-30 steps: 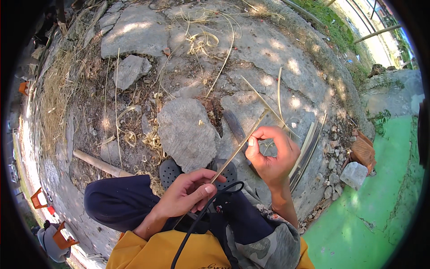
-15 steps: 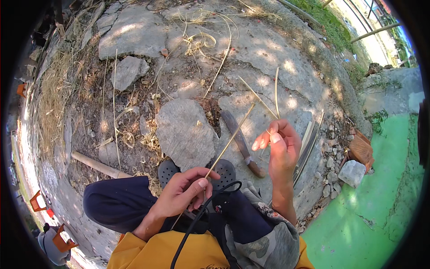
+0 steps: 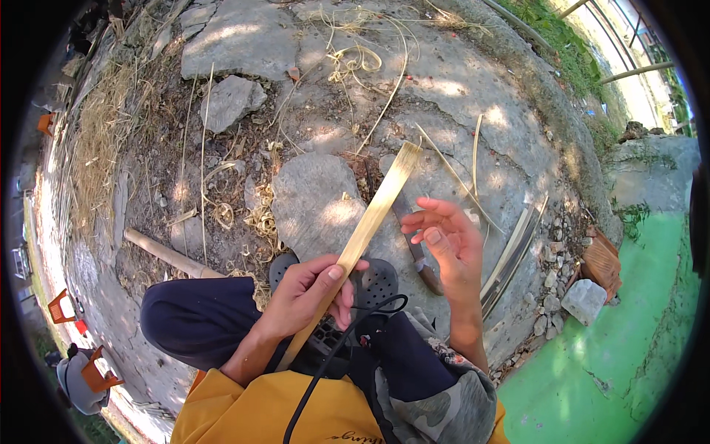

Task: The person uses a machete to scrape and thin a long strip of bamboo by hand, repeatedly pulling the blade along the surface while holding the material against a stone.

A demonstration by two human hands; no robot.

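The left hand (image 3: 307, 290) has its grip closed around a flat bamboo strip (image 3: 371, 220), thumb pressed on top, the strip slanting up and away over a grey stone (image 3: 314, 203). The right hand (image 3: 447, 244) is spread wide, holding nothing, just beside the strip. A knife (image 3: 414, 244) lies under it on the ground.

The left hand (image 3: 310, 288) grips a flat bamboo strip (image 3: 370, 222) slanting up over a grey stone slab (image 3: 310, 200). The right hand (image 3: 447, 244) hovers open beside it, above a knife (image 3: 414, 244) lying on the ground.
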